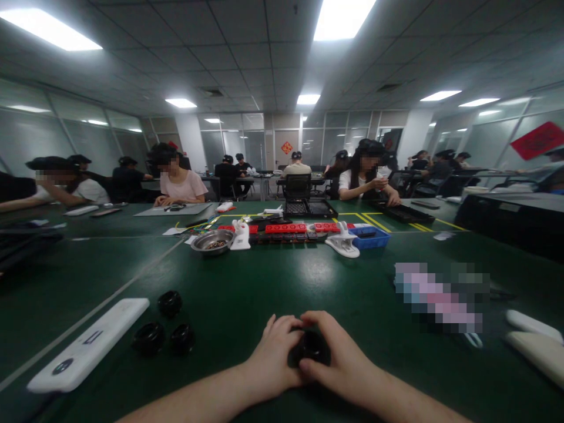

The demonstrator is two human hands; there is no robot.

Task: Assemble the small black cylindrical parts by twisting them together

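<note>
Both hands, left hand and right hand, meet low over the green table, fingers curled around a small black part.

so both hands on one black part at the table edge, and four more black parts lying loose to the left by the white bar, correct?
Not quite: the head view shows three loose black parts, not four, beside the white bar. The rest holds: the left hand and right hand both grip one black part near the table edge.
</note>
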